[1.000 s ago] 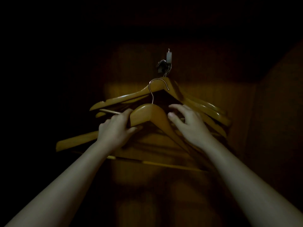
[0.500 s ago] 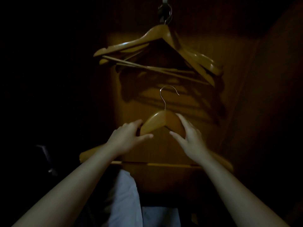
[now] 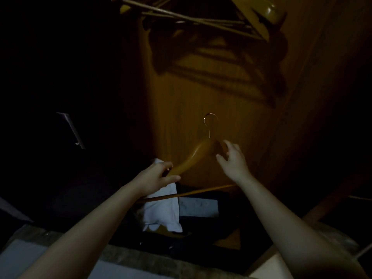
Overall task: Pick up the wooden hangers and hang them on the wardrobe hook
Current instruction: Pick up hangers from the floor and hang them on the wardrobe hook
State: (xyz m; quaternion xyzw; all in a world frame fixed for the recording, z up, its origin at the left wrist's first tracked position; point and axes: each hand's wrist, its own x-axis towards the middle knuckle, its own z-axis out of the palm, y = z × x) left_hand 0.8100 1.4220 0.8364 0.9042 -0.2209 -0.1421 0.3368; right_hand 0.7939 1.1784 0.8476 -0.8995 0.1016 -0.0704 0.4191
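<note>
The left hand (image 3: 155, 178) grips the left arm end of a wooden hanger (image 3: 199, 152), above a white cloth (image 3: 163, 206). The hanger is tilted before the wardrobe's wooden panel (image 3: 193, 93), its metal hook (image 3: 210, 121) upright, well below the hung hangers (image 3: 201, 19). The right hand (image 3: 233, 158) curls round its right shoulder.
</note>
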